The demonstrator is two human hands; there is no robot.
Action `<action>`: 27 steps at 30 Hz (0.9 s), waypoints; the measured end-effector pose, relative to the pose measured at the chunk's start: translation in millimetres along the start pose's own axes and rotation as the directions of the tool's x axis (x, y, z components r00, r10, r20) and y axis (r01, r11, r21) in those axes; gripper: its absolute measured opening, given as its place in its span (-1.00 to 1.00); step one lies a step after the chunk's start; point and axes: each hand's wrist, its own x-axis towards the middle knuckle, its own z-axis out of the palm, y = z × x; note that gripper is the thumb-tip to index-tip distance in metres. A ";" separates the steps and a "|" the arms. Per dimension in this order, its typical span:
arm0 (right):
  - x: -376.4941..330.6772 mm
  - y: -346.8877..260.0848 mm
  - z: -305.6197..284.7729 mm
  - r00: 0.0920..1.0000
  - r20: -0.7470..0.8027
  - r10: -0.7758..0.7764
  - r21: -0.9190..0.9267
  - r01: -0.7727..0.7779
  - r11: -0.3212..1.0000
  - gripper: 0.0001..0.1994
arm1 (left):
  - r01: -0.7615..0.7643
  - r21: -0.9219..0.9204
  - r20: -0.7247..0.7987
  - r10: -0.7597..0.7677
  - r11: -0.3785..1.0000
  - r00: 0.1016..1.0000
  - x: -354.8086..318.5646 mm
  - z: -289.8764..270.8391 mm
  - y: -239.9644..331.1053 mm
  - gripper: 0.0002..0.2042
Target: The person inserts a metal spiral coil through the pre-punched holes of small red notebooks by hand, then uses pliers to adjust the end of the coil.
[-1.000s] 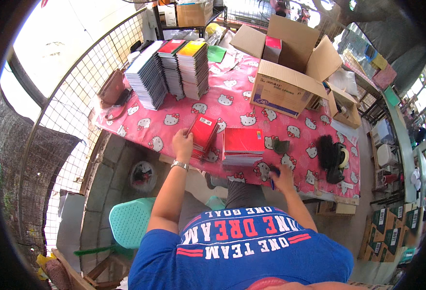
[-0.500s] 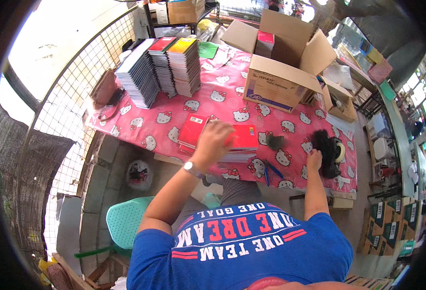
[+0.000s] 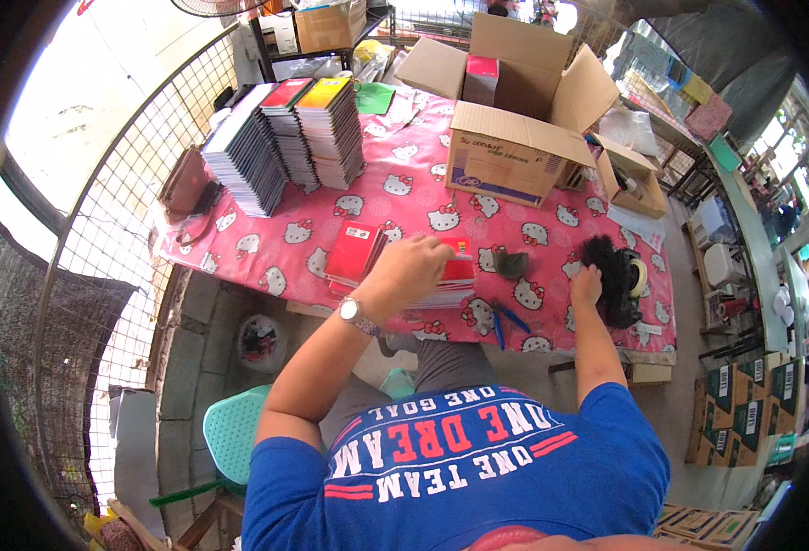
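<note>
My left hand (image 3: 411,273) is over a stack of red notebooks (image 3: 460,266) near the table's front edge. Its fingers are bent and pressed together, and whatever lies beneath them is hidden. Just to its left is a second, tilted pile of red notebooks (image 3: 353,250). My right hand (image 3: 586,286) rests at the table's right side with its fingers curled in, against the left edge of a black fuzzy bundle (image 3: 604,257). Beside the bundle stands a black tape dispenser (image 3: 627,308) with a pale tape roll (image 3: 638,277). Blue-handled pliers (image 3: 505,321) lie between my hands.
Tall notebook stacks (image 3: 329,138) stand at the back left, beside a brown bag (image 3: 184,188). An open cardboard box (image 3: 496,165) stands at the back, with a smaller open box (image 3: 632,184) to its right. A dark green lump (image 3: 512,265) lies mid-table on the pink patterned cloth (image 3: 395,211).
My left hand, blurred before, now shows more sharply, still over the red notebook stack. My right hand stays by the black bundle. The whole view has shifted slightly.
</note>
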 end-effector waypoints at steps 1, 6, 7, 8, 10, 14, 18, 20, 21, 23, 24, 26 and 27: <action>1.5 -8.3 -5.4 0.996 -0.082 -0.026 0.011 0.027 1.000 -0.74 | -0.002 0.002 0.000 0.002 1.000 1.000 0.9 0.4 -2.2 -0.89; 25.1 -1.9 -23.3 0.977 -0.211 0.041 -0.159 -0.076 0.984 -0.71 | 0.052 0.047 -0.146 -0.044 0.998 0.988 8.5 5.3 -0.8 -0.84; 29.7 -7.0 -30.7 0.991 -0.136 0.010 -0.105 -0.025 0.994 -0.75 | 0.096 0.063 -0.181 -0.083 0.993 0.980 4.6 5.8 -4.0 -0.82; 33.8 1.7 -30.9 0.988 -0.153 -0.029 -0.102 0.013 0.995 -0.78 | 0.075 0.080 -0.231 -0.055 0.994 0.971 5.8 8.8 -3.4 -0.83; 36.6 20.0 -31.7 0.984 -0.167 -0.060 -0.111 0.042 0.993 -0.80 | 0.077 0.049 -0.253 -0.062 0.996 0.965 10.0 16.5 1.8 -0.83; 48.3 37.0 -36.5 0.977 -0.199 -0.073 0.033 0.081 0.996 -0.82 | 0.126 0.056 -0.375 -0.096 0.991 0.922 15.4 27.2 15.6 -0.72; 44.7 -9.2 -72.5 0.930 -0.365 -0.034 0.394 0.187 0.900 -0.73 | 0.191 0.159 -0.493 -0.090 0.969 0.866 15.5 40.9 12.3 -0.64; 29.3 -39.7 -91.6 0.866 -0.463 -0.190 0.545 0.448 0.709 -0.71 | 0.160 0.145 -0.531 -0.060 0.976 0.845 21.1 45.3 12.1 -0.69; 8.4 -77.1 -115.4 0.788 -0.529 -0.314 0.583 0.607 0.540 -0.71 | 0.184 0.153 -0.535 -0.075 0.971 0.842 19.8 45.5 9.9 -0.69; -46.7 -136.4 -176.7 0.827 -0.327 -0.457 0.925 0.380 0.025 -0.74 | 0.133 0.137 -0.539 -0.038 0.982 0.841 16.3 43.6 8.1 -0.73; -66.1 -149.0 -203.7 0.818 -0.282 -0.500 0.941 0.337 0.020 -0.76 | 0.119 0.118 -0.511 -0.043 0.986 0.859 15.0 42.1 9.0 -0.77; -82.5 -161.3 -226.4 0.808 -0.238 -0.539 0.955 0.295 0.020 -0.77 | 0.102 0.102 -0.484 -0.040 0.990 0.874 15.8 38.8 9.9 -0.77; -85.9 -166.0 -229.9 0.792 -0.311 -0.526 0.930 0.368 0.004 -0.79 | 0.088 0.086 -0.457 -0.040 0.992 0.889 15.7 37.2 9.8 -0.76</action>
